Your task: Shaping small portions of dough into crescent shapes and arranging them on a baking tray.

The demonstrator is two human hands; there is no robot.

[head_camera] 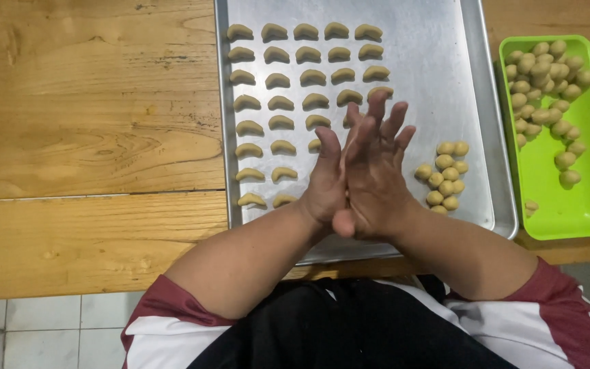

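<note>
Wooden planks form the tabletop (pixel 90 137), with pale floor tiles showing below its near edge. Both hands, left hand (pixel 326 181) and right hand (pixel 377 178), meet palm to palm over the metal baking tray (pixel 445 89), fingers (pixel 394 119) spread and straight; whatever lies between the palms is hidden. Crescent dough pieces (pixel 278 80) fill the tray's left side, small dough balls (pixel 443 176) sit near its right edge, and the green tray (pixel 582 205) at the tabletop's right edge holds more.

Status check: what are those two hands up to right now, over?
Left hand and right hand pressed palm to palm above metal tray. Anything between them hidden. Crescent dough pieces in rows. Nothing obstructing.
</note>
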